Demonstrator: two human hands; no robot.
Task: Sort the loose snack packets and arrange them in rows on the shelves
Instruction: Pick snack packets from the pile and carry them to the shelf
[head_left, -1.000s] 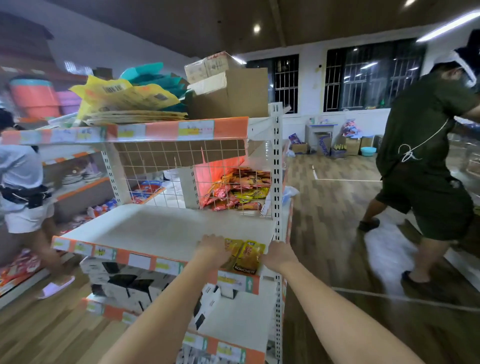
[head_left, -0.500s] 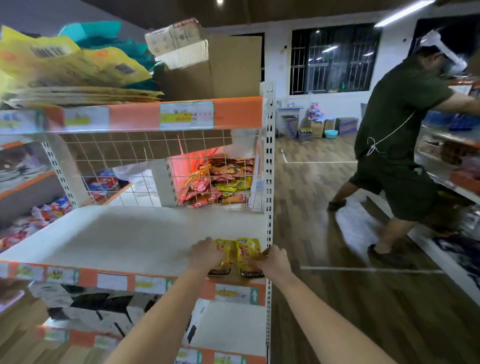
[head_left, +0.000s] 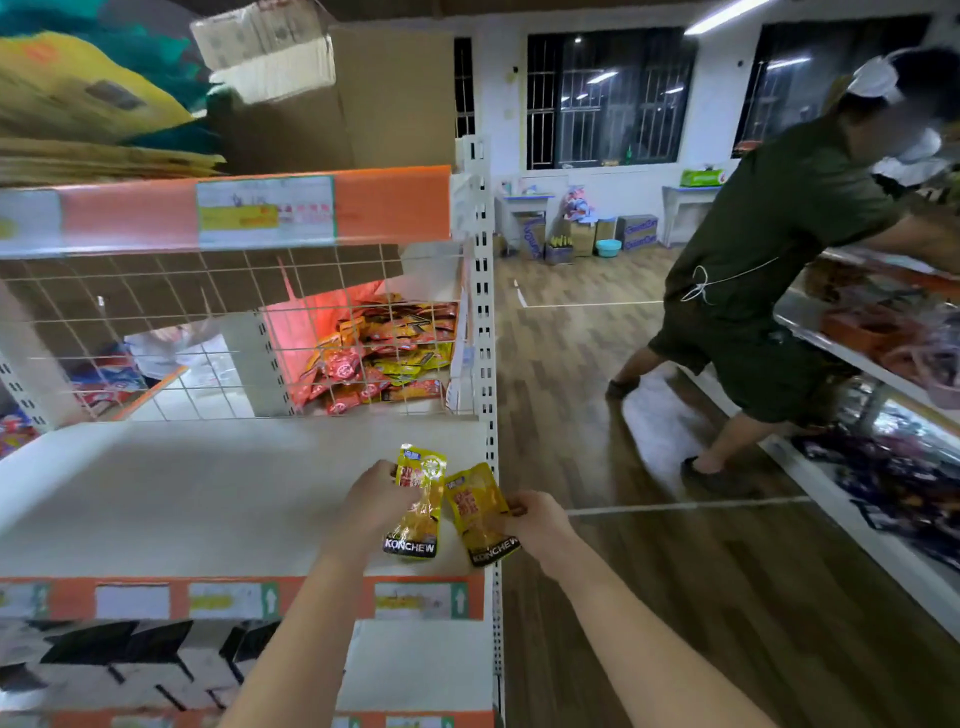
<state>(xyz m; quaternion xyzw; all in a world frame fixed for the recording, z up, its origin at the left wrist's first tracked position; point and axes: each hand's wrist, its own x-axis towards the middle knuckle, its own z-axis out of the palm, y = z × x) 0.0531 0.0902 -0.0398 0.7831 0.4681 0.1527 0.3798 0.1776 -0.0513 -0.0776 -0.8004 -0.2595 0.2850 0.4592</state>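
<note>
Two yellow snack packets marked KONCHEW are at the front right corner of the white middle shelf (head_left: 182, 499). My left hand (head_left: 371, 506) grips the left packet (head_left: 418, 506), which stands nearly upright. My right hand (head_left: 537, 525) pinches the right packet (head_left: 480, 514), which tilts to the right over the shelf's corner. Behind the wire mesh at the shelf's back lies a heap of red and yellow snack packets (head_left: 382, 358).
A white upright post (head_left: 485, 338) marks the shelf's right end. Cardboard boxes (head_left: 332, 98) and yellow bags (head_left: 78, 98) sit on the top shelf. A person in dark green (head_left: 769, 270) leans over the opposite shelving (head_left: 878, 374) across the wooden aisle. Black-and-white boxes (head_left: 119, 654) fill the lower shelf.
The two packets, lying side by side at the shelf's edge before, are now apart, the right one tilted outward. The view has moved closer to the shelf.
</note>
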